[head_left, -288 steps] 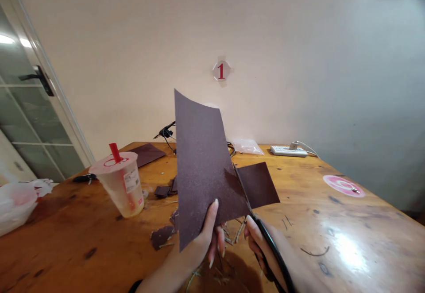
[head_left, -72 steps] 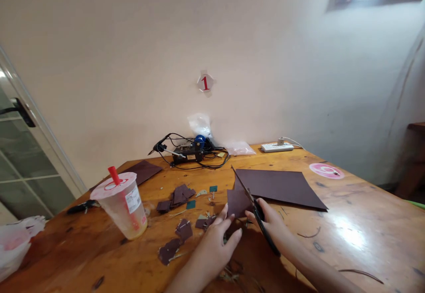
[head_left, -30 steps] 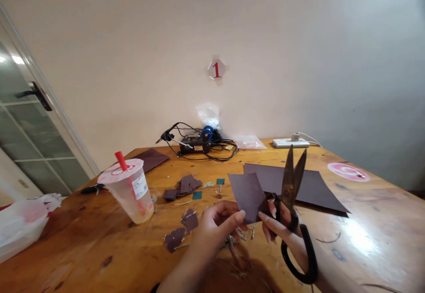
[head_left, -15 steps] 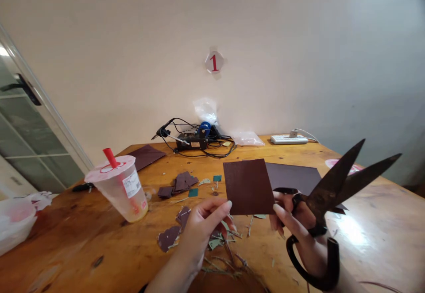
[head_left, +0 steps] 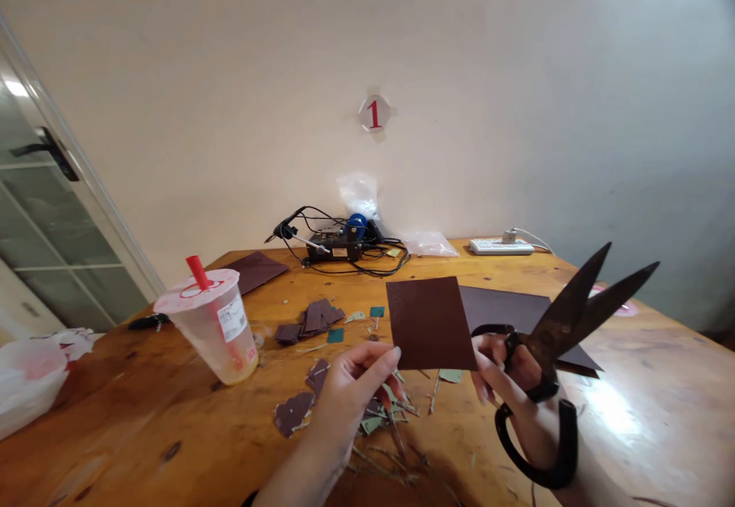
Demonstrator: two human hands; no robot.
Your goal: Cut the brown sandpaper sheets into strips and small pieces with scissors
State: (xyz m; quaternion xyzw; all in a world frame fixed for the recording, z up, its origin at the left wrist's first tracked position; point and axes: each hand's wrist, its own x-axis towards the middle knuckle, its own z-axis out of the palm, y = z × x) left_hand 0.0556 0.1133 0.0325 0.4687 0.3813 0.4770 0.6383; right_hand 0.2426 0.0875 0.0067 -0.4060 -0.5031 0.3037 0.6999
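Note:
A dark brown square sheet (head_left: 432, 323), which looks like sandpaper, is held up over the table. My left hand (head_left: 359, 384) pinches its lower left corner between thumb and fingers. At the lower right corner, my right hand (head_left: 511, 381) grips the sheet's edge with thumb and fingertips. That same hand carries black-handled scissors (head_left: 560, 335), their dark blades spread apart and pointing up and to the right, away from the sheet. Behind the square lies a larger dark brown sheet (head_left: 508, 306), partly hidden. Brown scraps (head_left: 294, 413) and thin twig-like strips are strewn below my hands.
A lidded plastic cup (head_left: 210, 331) with a red straw stands at left, near a white plastic bag (head_left: 31, 384). Small brown cut pieces (head_left: 315, 317) lie mid-table. Farther back are a black device with cables (head_left: 333, 243), another brown sheet (head_left: 258, 269) and a power strip (head_left: 499, 246).
The scissors have swung slightly left in my right hand, their blades still apart. The square sheet stays nearly in place between both hands. The whole view has shifted a little.

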